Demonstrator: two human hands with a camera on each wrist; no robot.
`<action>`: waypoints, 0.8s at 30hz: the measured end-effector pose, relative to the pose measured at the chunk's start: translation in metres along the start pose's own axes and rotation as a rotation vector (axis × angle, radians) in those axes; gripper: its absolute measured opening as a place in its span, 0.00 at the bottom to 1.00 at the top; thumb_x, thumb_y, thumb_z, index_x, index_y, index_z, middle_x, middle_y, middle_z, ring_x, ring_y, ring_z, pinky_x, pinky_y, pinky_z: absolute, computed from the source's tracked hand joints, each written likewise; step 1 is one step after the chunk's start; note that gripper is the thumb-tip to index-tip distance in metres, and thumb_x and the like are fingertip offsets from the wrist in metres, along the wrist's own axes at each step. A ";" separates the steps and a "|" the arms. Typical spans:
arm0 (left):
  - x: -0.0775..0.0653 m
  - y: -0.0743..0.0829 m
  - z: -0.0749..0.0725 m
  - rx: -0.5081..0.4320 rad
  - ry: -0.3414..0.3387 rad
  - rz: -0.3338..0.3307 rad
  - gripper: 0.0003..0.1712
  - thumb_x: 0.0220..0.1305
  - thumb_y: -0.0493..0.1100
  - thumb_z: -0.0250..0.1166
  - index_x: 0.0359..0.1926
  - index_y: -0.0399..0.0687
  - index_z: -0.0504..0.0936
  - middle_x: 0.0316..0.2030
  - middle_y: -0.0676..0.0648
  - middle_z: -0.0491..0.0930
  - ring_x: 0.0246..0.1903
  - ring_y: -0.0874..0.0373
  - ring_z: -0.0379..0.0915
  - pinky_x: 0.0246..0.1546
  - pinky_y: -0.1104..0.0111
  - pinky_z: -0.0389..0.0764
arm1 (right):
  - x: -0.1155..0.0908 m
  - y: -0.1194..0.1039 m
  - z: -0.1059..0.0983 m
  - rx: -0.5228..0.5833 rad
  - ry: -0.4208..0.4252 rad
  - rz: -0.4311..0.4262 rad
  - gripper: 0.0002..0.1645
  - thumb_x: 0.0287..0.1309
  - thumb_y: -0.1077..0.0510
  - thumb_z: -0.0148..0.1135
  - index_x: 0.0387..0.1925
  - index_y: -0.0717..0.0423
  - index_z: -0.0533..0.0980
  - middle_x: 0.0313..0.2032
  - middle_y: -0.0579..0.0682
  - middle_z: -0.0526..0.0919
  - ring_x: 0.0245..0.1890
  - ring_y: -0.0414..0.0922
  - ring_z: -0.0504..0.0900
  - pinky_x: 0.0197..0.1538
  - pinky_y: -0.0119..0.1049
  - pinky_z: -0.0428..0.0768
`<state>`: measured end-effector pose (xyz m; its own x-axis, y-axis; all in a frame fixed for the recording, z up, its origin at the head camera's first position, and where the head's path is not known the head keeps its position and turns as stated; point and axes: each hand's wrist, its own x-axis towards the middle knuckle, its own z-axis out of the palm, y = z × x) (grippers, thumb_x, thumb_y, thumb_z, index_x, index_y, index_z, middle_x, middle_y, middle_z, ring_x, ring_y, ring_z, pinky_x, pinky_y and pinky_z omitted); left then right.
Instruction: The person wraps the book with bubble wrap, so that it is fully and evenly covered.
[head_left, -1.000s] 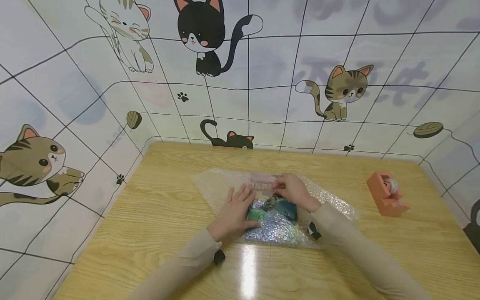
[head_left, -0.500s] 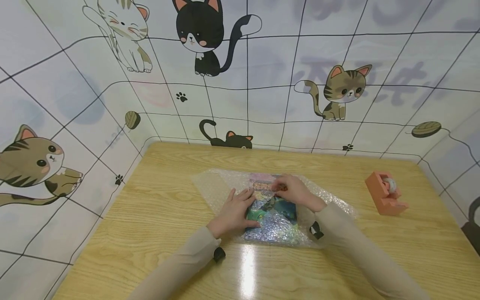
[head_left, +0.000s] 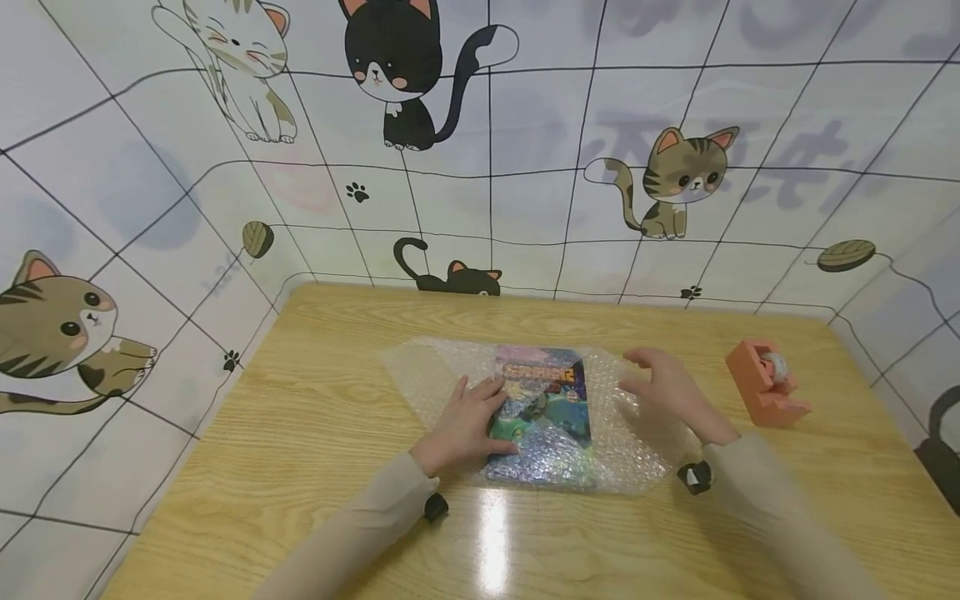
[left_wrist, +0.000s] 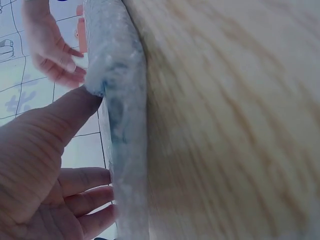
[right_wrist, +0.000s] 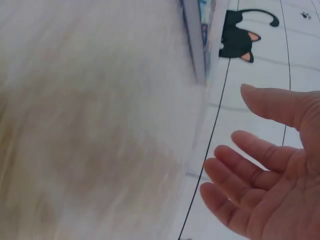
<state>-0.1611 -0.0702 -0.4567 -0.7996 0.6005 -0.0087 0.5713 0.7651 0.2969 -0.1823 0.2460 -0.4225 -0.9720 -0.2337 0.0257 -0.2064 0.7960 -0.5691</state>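
A book (head_left: 551, 408) with a colourful blue and green cover lies flat on bubble wrap (head_left: 626, 450). Over the lower part of the cover goes a folded layer of the wrap, while the orange title at the top right shows bare. My left hand (head_left: 467, 423) rests on the book's left side with fingers spread; in the left wrist view its thumb (left_wrist: 75, 112) touches the wrapped edge. To the right of the book hovers my right hand (head_left: 670, 392), holding nothing. Its fingers are apart and loosely bent in the right wrist view, away from the thumb (right_wrist: 275, 105).
An orange tape dispenser (head_left: 761, 392) with a roll of clear tape stands on the wooden table (head_left: 315, 400) at the right. A cat-patterned cloth (head_left: 540, 208) rises behind the table and along its sides.
My right hand has let go at the book's upper right and moved right, off the cover. The cover's top right corner now shows. My left hand stays put.
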 end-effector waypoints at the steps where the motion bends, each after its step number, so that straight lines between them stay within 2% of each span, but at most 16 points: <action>1: 0.000 0.000 0.000 -0.001 0.001 0.000 0.50 0.47 0.67 0.68 0.64 0.41 0.68 0.67 0.41 0.60 0.67 0.46 0.53 0.68 0.46 0.42 | -0.003 0.004 -0.003 -0.009 -0.011 0.019 0.28 0.56 0.60 0.62 0.54 0.74 0.69 0.51 0.72 0.73 0.51 0.67 0.71 0.50 0.59 0.72; 5: 0.000 -0.001 0.000 0.004 0.004 0.001 0.50 0.47 0.67 0.68 0.64 0.41 0.69 0.67 0.42 0.60 0.67 0.46 0.54 0.68 0.46 0.43 | -0.013 0.016 -0.010 -0.017 -0.058 0.078 0.29 0.56 0.59 0.62 0.54 0.75 0.68 0.50 0.74 0.73 0.48 0.67 0.73 0.48 0.58 0.74; 7: 0.000 -0.001 -0.001 0.008 0.003 -0.001 0.50 0.46 0.67 0.68 0.64 0.41 0.69 0.67 0.42 0.60 0.67 0.46 0.54 0.68 0.46 0.43 | -0.017 0.023 -0.012 -0.008 -0.068 0.072 0.29 0.55 0.59 0.63 0.53 0.77 0.68 0.47 0.74 0.75 0.46 0.66 0.75 0.47 0.57 0.76; 16: 0.001 0.000 0.000 0.017 -0.008 -0.007 0.50 0.47 0.67 0.68 0.64 0.41 0.68 0.67 0.42 0.60 0.67 0.47 0.53 0.68 0.47 0.43 | -0.025 0.044 -0.025 -0.025 -0.098 0.099 0.26 0.52 0.58 0.66 0.45 0.75 0.73 0.32 0.62 0.81 0.34 0.56 0.79 0.34 0.46 0.78; 20: 0.001 -0.001 0.001 0.022 -0.006 -0.004 0.50 0.47 0.67 0.68 0.64 0.42 0.69 0.67 0.43 0.60 0.67 0.47 0.53 0.68 0.47 0.43 | -0.027 0.045 -0.032 -0.019 -0.135 0.098 0.17 0.54 0.56 0.65 0.35 0.71 0.77 0.27 0.56 0.80 0.28 0.48 0.77 0.27 0.37 0.74; 24: 0.001 -0.001 0.001 0.023 0.006 0.002 0.50 0.46 0.67 0.68 0.63 0.41 0.69 0.67 0.42 0.60 0.67 0.47 0.54 0.67 0.46 0.44 | -0.030 0.041 -0.039 0.079 -0.206 0.149 0.14 0.58 0.54 0.62 0.28 0.64 0.77 0.21 0.47 0.73 0.22 0.40 0.69 0.23 0.33 0.70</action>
<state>-0.1620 -0.0704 -0.4580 -0.7997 0.6003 -0.0025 0.5767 0.7694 0.2748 -0.1663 0.3078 -0.4147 -0.9460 -0.2320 -0.2263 -0.0453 0.7861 -0.6164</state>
